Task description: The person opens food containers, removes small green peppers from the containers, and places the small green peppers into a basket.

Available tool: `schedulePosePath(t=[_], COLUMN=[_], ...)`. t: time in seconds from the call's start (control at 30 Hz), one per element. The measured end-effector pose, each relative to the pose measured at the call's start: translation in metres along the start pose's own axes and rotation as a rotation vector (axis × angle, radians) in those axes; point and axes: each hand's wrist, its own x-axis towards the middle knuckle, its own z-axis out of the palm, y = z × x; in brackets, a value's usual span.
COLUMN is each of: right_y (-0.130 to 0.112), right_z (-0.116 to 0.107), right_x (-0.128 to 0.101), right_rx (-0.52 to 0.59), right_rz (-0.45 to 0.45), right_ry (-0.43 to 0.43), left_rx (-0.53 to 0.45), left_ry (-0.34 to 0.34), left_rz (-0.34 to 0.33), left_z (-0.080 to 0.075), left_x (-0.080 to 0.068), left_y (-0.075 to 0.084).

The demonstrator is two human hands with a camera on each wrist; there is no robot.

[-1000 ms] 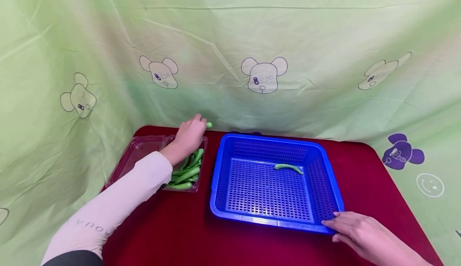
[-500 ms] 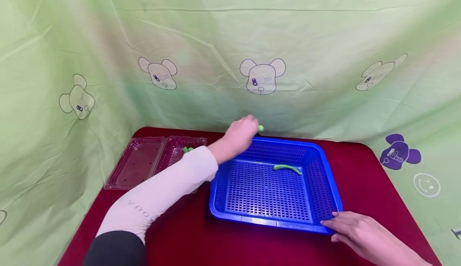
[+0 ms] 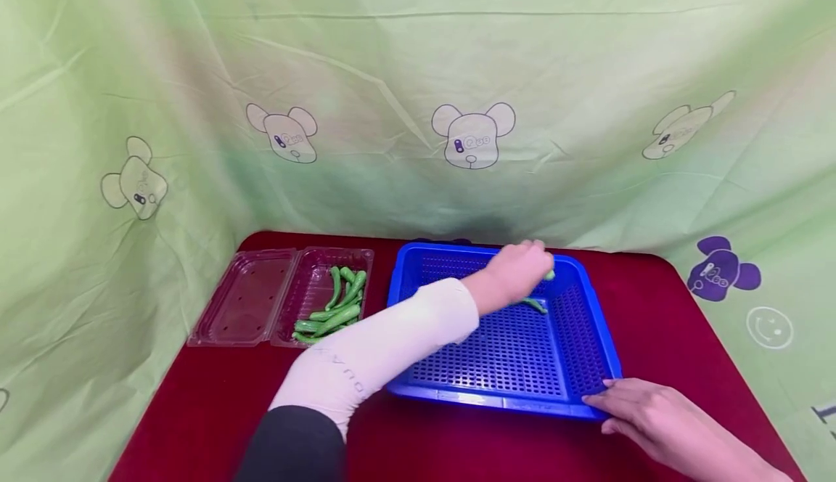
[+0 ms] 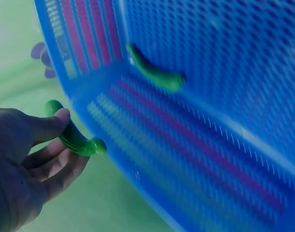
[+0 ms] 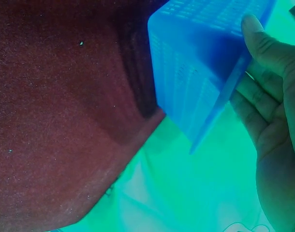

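Note:
My left hand [image 3: 517, 271] is over the far right part of the blue basket [image 3: 483, 400]. Between thumb and fingers it pinches a curved green chili pepper [image 4: 75, 137], held beside the basket's rim in the left wrist view. Another green pepper [image 4: 157, 76] lies on the basket floor, partly hidden by the left hand in the head view. My right hand [image 3: 646, 417] grips the basket's near right corner. In the right wrist view its thumb [image 5: 258, 41] presses the outer wall, with the other fingers across the rim.
A hinged clear plastic box [image 3: 284, 304] lies opened flat at left, with several green peppers [image 3: 339, 316] in its right half. The red-covered table [image 3: 666, 308] ends at a green printed curtain [image 3: 385, 192] behind and at the sides.
My left hand has carried the pepper rightward from above the plastic box to over the basket. The peppers in the box show again. My right hand stays at the basket corner.

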Motion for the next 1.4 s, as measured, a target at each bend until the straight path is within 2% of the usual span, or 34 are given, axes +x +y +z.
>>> schedulePosePath(t=[0.1, 0.2, 0.3, 0.47, 0.73, 1.03, 1.4], right_y=[-0.001, -0.003, -0.004, -0.005, -0.003, -0.002, -0.002], right_z=[-0.001, -0.001, -0.001, -0.001, -0.002, 0.0, 0.0], right_x=[0.001, 0.003, 0.005, 0.006, 0.005, 0.001, -0.002], right_rx=[0.001, -0.004, 0.0, 0.01, -0.006, -0.005, 0.0], right_rz=[0.008, 0.021, 0.025, 0.015, 0.021, -0.002, 0.027], right_ry=[-0.003, -0.016, -0.027, -0.02, -0.013, 0.038, 0.005], left_rx=[-0.02, -0.025, -0.03, -0.036, -0.014, 0.134, 0.111], left_ry=[-0.035, -0.063, -0.069, -0.077, -0.105, -0.048, -0.043], left_rz=[0.023, 0.031, 0.018, 0.014, 0.034, 0.074, 0.086], left_z=[0.015, 0.034, 0.05, 0.065, 0.079, 0.089, 0.094], left_x=[0.008, 0.011, 0.013, 0.015, 0.013, 0.012, 0.017], left_y=[0.017, 0.027, 0.03, 0.029, 0.028, 0.038, 0.037])
